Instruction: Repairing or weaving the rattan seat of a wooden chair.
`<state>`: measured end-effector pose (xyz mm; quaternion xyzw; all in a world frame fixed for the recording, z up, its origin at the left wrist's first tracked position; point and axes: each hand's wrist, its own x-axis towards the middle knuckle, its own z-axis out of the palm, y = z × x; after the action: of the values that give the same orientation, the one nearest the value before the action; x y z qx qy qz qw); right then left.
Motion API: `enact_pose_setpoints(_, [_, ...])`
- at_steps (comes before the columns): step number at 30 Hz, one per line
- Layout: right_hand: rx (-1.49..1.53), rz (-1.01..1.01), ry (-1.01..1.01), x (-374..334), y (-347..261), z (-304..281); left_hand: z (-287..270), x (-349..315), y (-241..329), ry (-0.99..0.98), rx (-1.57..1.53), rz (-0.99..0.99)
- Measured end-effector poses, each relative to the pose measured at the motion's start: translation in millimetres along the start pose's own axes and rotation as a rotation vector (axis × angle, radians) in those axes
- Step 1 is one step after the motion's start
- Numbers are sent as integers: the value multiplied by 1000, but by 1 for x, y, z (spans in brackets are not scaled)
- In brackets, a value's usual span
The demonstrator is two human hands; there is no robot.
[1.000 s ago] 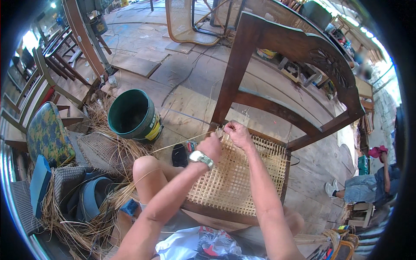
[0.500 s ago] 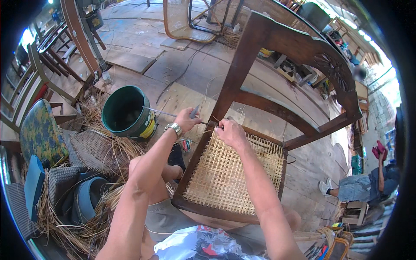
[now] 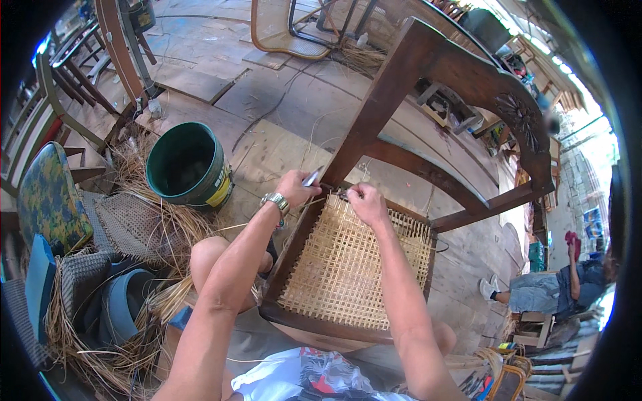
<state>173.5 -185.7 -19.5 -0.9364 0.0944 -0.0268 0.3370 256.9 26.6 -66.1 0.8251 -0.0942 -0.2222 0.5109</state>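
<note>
A dark wooden chair (image 3: 394,93) lies before me, its seat frame resting by my legs. Pale cane weave (image 3: 351,267) fills the seat in an open grid. At the seat's far left corner, beside the backrest post, both hands work close together. My left hand (image 3: 294,188), wearing a metal watch, is closed around a tool with a pale, flat, pointed blade (image 3: 310,178). My right hand (image 3: 366,202) pinches at the edge of the weave. Whatever lies between its fingertips is too small to make out.
A green bucket (image 3: 190,164) stands left of the chair. Loose cane strands (image 3: 154,294), a camouflage cushion (image 3: 53,197) and a blue-grey curved piece (image 3: 127,301) crowd the left. Another person (image 3: 548,291) sits at the right. More furniture frames (image 3: 287,30) stand at the back.
A long thin rod stretching left from my left hand over the bucket no longer shows there. My left hand has moved slightly right, nearer the corner. The view has shifted a little.
</note>
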Motion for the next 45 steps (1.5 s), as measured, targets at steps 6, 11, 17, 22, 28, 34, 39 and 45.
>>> enact_pose_setpoints(6, [141,91,-64,13,34,-5,-2,-4,4,59,3,28])
enact_pose_setpoints(11, [867,430,-215,-8,39,-21,-16,-2,-10,82,8,-20])
enact_pose_setpoints(17, [34,112,-288,22,18,-26,11,-10,17,88,62,174])
enact_pose_setpoints(22, [366,88,-285,16,37,-32,7,-22,20,72,-27,114])
enact_pose_setpoints(28, [1714,273,203,-36,81,-52,4,-53,48,248,343,343])
enact_pose_setpoints(34, [1651,-49,-90,-60,41,-60,45,-40,66,26,394,445])
enact_pose_setpoints(39, [1606,-67,-147,-60,49,-72,56,-47,107,204,343,642])
enact_pose_setpoints(45, [1271,55,-19,-75,55,-112,-23,-82,171,-386,94,469])
